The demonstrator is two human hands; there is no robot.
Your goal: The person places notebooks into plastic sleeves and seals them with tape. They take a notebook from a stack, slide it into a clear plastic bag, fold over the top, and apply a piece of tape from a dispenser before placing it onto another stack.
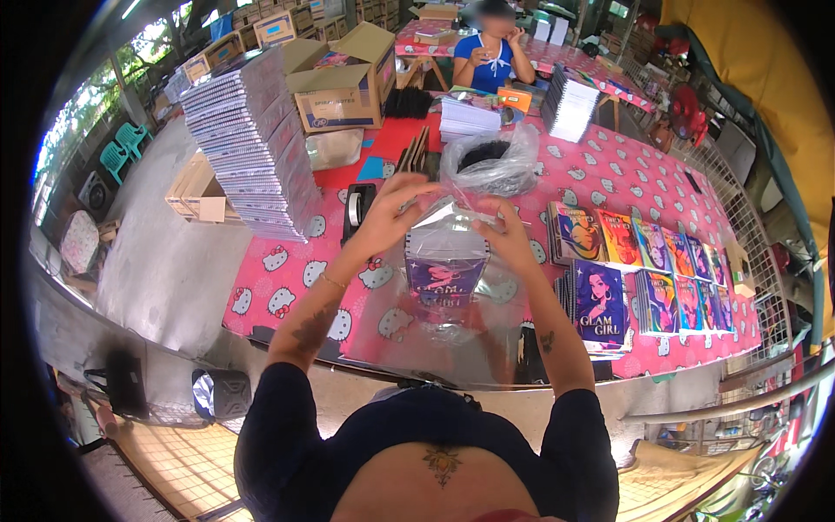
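Observation:
My left hand (389, 213) and my right hand (506, 235) both grip the top of a clear plastic bag (445, 228). Inside the bag is a stack of purple-covered notebooks (442, 280), held upright above the pink patterned table (287, 278). Sheets of clear plastic (435, 335) lie on the table under the bag. A black tape dispenser (357, 209) stands just left of my left hand.
A tall leaning stack of notebooks (257, 148) stands at the left. Rows of colourful notebooks (648, 261) lie at the right. A plastic bag of dark items (490, 163) sits behind my hands. Cardboard boxes (339, 87) are further back. A person in blue (491, 56) sits at the far end.

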